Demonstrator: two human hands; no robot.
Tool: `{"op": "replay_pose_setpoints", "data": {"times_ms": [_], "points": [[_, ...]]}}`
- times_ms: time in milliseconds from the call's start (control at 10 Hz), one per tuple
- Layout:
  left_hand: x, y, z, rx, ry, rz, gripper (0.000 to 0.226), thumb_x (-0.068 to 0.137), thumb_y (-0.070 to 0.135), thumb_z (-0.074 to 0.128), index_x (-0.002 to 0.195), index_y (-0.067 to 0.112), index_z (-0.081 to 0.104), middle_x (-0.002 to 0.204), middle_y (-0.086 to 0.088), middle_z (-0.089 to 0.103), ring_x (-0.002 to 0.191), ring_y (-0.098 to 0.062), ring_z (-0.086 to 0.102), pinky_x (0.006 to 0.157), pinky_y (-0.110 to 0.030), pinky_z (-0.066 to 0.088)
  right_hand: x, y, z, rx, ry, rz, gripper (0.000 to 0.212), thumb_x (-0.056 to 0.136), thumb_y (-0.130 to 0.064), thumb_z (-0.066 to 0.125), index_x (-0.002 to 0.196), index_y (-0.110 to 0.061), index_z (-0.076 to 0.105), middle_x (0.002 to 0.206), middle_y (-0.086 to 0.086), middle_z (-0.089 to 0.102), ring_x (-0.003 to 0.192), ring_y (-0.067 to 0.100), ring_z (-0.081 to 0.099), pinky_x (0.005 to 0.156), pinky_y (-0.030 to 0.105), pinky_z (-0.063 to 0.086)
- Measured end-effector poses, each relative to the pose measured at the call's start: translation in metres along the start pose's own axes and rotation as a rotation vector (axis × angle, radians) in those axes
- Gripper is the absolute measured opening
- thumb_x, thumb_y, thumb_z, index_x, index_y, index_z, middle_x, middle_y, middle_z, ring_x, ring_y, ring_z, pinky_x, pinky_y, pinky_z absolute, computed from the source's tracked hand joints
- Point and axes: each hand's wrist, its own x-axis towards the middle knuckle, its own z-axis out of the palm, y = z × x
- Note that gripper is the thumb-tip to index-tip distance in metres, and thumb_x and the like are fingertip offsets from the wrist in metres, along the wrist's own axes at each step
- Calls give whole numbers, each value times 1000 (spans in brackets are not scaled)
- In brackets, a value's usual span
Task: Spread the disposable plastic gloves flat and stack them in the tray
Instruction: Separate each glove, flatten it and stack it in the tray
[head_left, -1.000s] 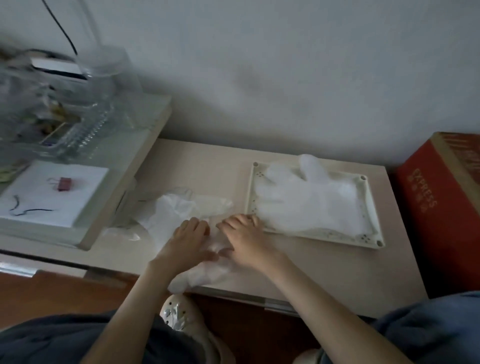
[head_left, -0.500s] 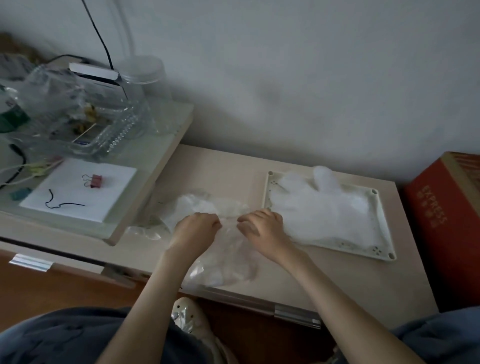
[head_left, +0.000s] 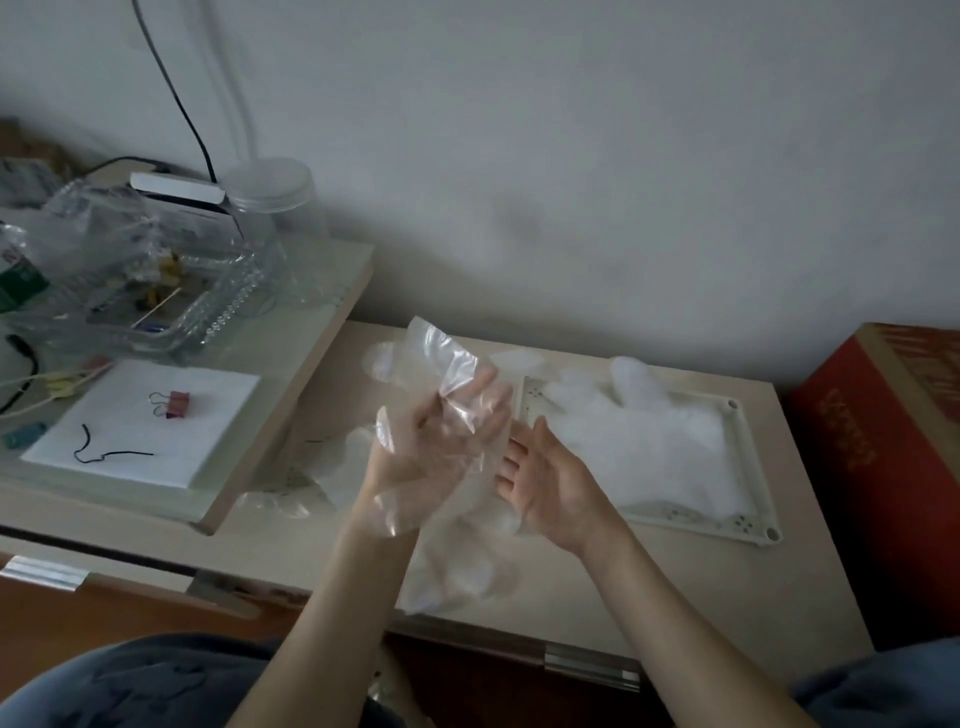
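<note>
One glove (head_left: 451, 366) drapes over our raised left hand (head_left: 434, 454), whose grip we cannot tell; our right hand (head_left: 545, 483) lies spread beside it. Slippery film may slide off, short of the tray (head_left: 751, 467).

Low beige table (head_left: 571, 587), centre of frame: white tray (head_left: 753, 467) at right centre; loose gloves (head_left: 452, 571) near the front edge. Higher desk (head_left: 322, 332), left: white pad (head_left: 140, 421), clear container (head_left: 208, 312), jar (head_left: 275, 208).
</note>
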Motion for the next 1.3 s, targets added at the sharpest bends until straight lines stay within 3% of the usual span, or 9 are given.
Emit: {"op": "replay_pose_setpoints", "data": {"times_ms": [200, 300, 400, 500, 600, 700, 900, 1100, 1300], "points": [[21, -23, -2, -65, 25, -167, 26, 83, 24, 57, 90, 7, 75, 112, -5, 65, 107, -20, 65, 79, -29, 57, -10, -20, -30, -167, 84, -276, 71, 65, -50, 81, 124, -16, 59, 117, 5, 66, 107, 19, 63, 88, 29, 50], [26, -30, 3, 23, -175, -167, 42, 95, 33, 48, 130, 12, 57, 140, -3, 52, 131, -16, 46, 108, -26, 30, -13, -22, -41, -212, 150, -233, 40, 80, -39, 72, 117, -28, 63, 106, -4, 70, 95, 11, 66, 77, 22, 52], [27, -42, 9, 23, -229, -164, 54, 103, 25, 21, 141, -13, 30, 145, -30, 35, 138, -36, 34, 117, -43, 18, -19, -41, -35, 196, -28, 115, 64, 96, -10, 50, 88, -74, 53, 72, -40, 61, 68, -18, 58, 61, 1, 43], [38, -49, 27, 67, -214, -261, 37, 94, 11, 53, 122, -13, 53, 121, -27, 60, 112, -36, 60, 100, -43, 43, -22, -40, -42, -3, -168, -161, 22, 88, -29, 65, 107, -36, 70, 95, -16, 70, 89, -1, 64, 83, 14, 47], [42, -52, 36, -61, -313, -389, 33, 73, 7, 78, 96, 0, 55, 86, -18, 65, 70, -31, 66, 66, -36, 57, -25, -47, -61, -121, 165, -287, 52, 88, -37, 65, 120, 3, 55, 118, 18, 53, 115, 31, 47, 105, 39, 35], [59, -55, 28, -18, -137, -252, 31, 90, 30, 54, 101, 3, 64, 133, -18, 52, 117, -38, 55, 102, -46, 44, -26, -55, -86, 93, 299, -284, 41, 89, -21, 60, 119, 7, 55, 117, 19, 58, 113, 28, 53, 104, 37, 41], [86, -68, 7, -125, 92, -244, 109, 78, 85, 8, 124, -4, 52, 126, -27, 58, 113, -43, 58, 92, -59, 45, -46, -72, -136, -65, 714, -280, 20, 94, -7, 54, 75, -12, 50, 52, -4, 56, 48, 10, 51, 44, 22, 43], [101, -79, 17, 374, 99, -344, 54, 87, 58, 48, 109, 9, 58, 117, -19, 64, 105, -32, 64, 90, -45, 50, -51, -57, -164, -254, 962, -202, 10, 93, -9, 56, 84, -5, 53, 62, 4, 52, 49, 12, 50, 42, 22, 48], [115, -106, 12, 967, 229, -427, 15, 87, 10, 67, 96, -2, 66, 74, -9, 62, 54, -11, 56, 52, -20, 48, -51, -44, -178, -379, 1002, -188, 9, 90, -6, 57, 82, -9, 57, 60, 0, 56, 50, 8, 52, 44, 20, 46]]}}
